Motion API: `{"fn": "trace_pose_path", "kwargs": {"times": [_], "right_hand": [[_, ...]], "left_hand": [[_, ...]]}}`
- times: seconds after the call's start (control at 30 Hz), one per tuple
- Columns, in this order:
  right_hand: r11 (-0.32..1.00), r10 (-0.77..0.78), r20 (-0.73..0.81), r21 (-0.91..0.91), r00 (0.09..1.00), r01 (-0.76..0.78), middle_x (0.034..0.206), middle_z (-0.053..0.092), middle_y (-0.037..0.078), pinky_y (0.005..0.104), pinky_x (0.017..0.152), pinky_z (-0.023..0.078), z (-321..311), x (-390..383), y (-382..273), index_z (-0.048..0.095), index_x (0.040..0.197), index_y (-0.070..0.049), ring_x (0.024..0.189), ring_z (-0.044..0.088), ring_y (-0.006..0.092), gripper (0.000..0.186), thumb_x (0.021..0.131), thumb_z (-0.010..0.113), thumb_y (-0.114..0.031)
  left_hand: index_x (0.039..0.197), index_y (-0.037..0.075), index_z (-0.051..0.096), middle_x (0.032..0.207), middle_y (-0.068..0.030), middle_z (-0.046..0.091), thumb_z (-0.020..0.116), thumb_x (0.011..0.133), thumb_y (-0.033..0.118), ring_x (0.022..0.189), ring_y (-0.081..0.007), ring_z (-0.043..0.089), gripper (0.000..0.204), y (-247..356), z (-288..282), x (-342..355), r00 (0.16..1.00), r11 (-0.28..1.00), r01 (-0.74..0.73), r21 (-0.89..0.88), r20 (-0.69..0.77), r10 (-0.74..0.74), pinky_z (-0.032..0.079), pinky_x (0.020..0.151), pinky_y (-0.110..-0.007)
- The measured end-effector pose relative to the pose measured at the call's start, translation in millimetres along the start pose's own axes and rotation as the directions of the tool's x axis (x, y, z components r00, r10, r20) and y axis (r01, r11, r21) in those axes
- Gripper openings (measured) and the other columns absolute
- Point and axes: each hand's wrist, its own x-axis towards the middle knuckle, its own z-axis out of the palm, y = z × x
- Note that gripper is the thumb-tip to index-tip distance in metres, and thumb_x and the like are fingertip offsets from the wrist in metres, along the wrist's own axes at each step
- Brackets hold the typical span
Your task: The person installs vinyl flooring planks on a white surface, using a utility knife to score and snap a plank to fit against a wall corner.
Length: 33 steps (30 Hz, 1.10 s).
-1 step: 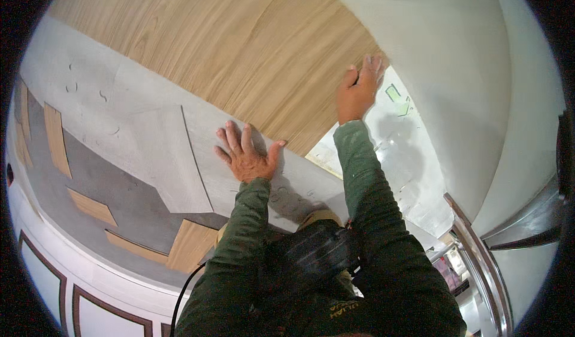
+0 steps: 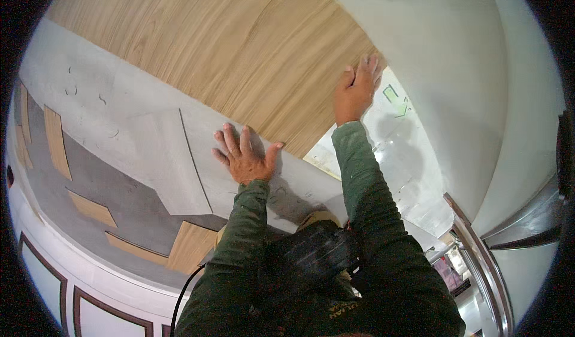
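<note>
A broad wood-grain panel (image 2: 239,55) spreads across the top of the head view, between a pale grey strip and a white wall. My left hand (image 2: 247,155) lies with fingers spread at the panel's near edge, palm over the grey strip (image 2: 126,91) and thumb beside the wood. At the panel's right corner, against the wall, rests my right hand (image 2: 357,91). Its fingers are stretched out over the wood's end, their tips partly blurred. Below that corner shows a glossy white surface (image 2: 407,163) with green marks.
Several wood-grain offcuts (image 2: 190,245) lie on the dark grey floor (image 2: 138,199) at left. A loose grey sheet (image 2: 173,163) sits on the strip's near side. The curved white wall (image 2: 443,55) bounds the right. A metal handrail (image 2: 479,259) stands lower right.
The view has shifted very slightly. Both hands stay at the same places on the panel and strip, and the panel shows no clear movement against the wall.
</note>
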Motion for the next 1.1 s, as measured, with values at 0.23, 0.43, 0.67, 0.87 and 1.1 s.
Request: {"fn": "trace_pose_path", "kwargs": {"times": [0.23,0.43,0.67,0.87,1.1], "right_hand": [[1.000,0.000,0.052,-0.028,0.999,0.001,0.148,0.033,0.021,0.0576,0.111,0.020,-4,2,0,0.044,0.135,-0.003,0.136,0.028,0.0435,0.052,0.089,0.056,-0.022],[0.998,-0.022,0.125,-0.049,0.992,0.028,0.149,0.030,0.022,0.0573,0.112,0.016,-6,-2,0,0.040,0.137,0.000,0.139,0.022,0.0431,0.055,0.088,0.055,-0.023],[0.996,-0.033,0.226,-0.076,0.974,0.052,0.152,0.019,0.026,0.0566,0.112,0.016,-16,-30,-41,0.029,0.141,0.005,0.140,0.017,0.0456,0.061,0.090,0.050,-0.021],[0.996,-0.053,0.216,-0.060,0.975,0.068,0.147,0.025,0.028,0.0582,0.110,0.017,-21,-21,-41,0.028,0.140,0.005,0.136,0.022,0.0493,0.064,0.088,0.052,-0.023],[0.994,-0.054,0.205,-0.083,0.977,0.072,0.145,0.029,0.030,0.0580,0.110,0.019,-18,-26,-47,0.033,0.137,0.007,0.134,0.025,0.0491,0.062,0.086,0.053,-0.023]], "left_hand": [[0.131,0.015,0.050,0.153,-0.0179,0.024,0.065,0.069,0.073,0.144,-0.0398,0.011,0.086,2,-1,1,0.999,0.999,-0.028,0.041,-0.030,0.029,0.002,0.110,-0.064],[0.134,0.017,0.046,0.152,-0.0168,0.026,0.063,0.067,0.076,0.144,-0.0379,0.012,0.091,4,3,2,0.999,1.000,-0.005,0.003,-0.050,0.005,0.002,0.111,-0.062],[0.136,0.015,0.042,0.152,-0.0158,0.026,0.064,0.066,0.077,0.144,-0.0374,0.013,0.096,2,4,2,0.998,0.999,-0.009,0.031,-0.054,0.011,0.002,0.112,-0.062],[0.132,0.013,0.047,0.151,-0.0169,0.028,0.065,0.066,0.075,0.144,-0.0385,0.014,0.092,1,4,2,0.998,0.999,-0.018,0.035,-0.055,0.020,0.004,0.110,-0.063],[0.130,0.012,0.049,0.151,-0.0182,0.028,0.070,0.065,0.071,0.143,-0.0409,0.015,0.090,-1,1,-4,1.000,1.000,0.016,0.024,-0.023,-0.015,0.003,0.110,-0.064]]}}
